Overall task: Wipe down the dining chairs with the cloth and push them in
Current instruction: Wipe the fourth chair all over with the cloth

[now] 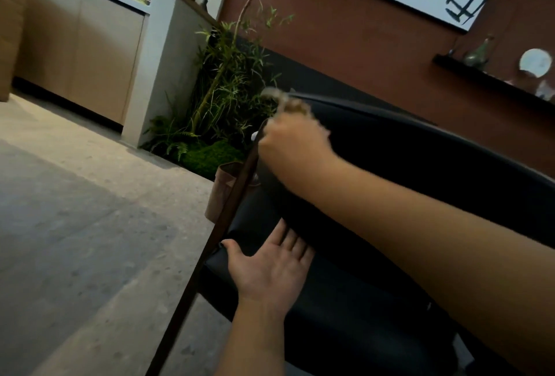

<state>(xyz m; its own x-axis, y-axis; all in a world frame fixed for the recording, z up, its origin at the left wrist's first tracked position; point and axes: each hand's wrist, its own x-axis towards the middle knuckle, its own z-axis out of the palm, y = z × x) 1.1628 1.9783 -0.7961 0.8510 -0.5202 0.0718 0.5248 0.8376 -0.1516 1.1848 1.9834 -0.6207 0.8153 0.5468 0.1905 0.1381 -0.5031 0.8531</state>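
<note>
Two hands: both on one dining chair, none free.
Right hand: reaches across to the top corner of the backrest, fingers curled round a pale, fuzzy cloth; badly blurred, so the exact grip is hard to read — it looks bunched in the fist and pressed on the rim.
Left hand: flat, fingers straight, palm against the dark upholstery low on the chair, beside the wooden leg; grasping nothing, seemingly bracing the frame.
Step in hand: wiping — my reading is the top edge of the backrest, at its left corner.
Next move: probably a run of the cloth along the curved rim and down the panel, left hand steadying; pushing in waits until the surfaces are done.
Chair, look: black, smooth padded back with a thin curved top edge, dark brown wooden leg running diagonally; view strongly tilted.
Chair, place: in the foreground, on a pale stone-like floor, in front of a red-brown wall.
Table: not in view, so the push direction cannot be told.
Beyond: leafy plant bed just behind the chair corner; dark shelf with ornaments on the wall.
</note>
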